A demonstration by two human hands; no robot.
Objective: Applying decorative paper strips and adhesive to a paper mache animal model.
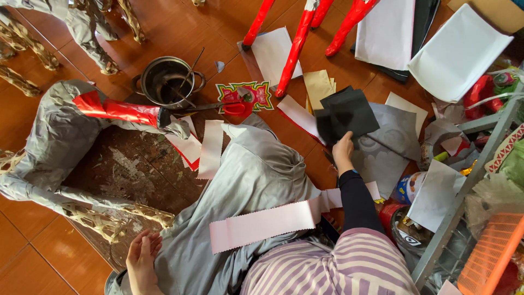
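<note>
My right hand reaches out over the floor and grips the lower edge of a stack of black paper sheets, which lie on grey paper. My left hand rests low at the left, fingers loosely together, on the grey cloth over my leg and holds nothing. A long pale pink paper strip with a zigzag edge lies across my lap. A woven frame figure partly wrapped in grey paper, with a red wrapped part, sits on my left.
A metal pot with sticks in it and red-handled scissors lie ahead. Red wrapped legs stand at the top. White sheets, tan sheets, a metal rack and an orange basket crowd the right.
</note>
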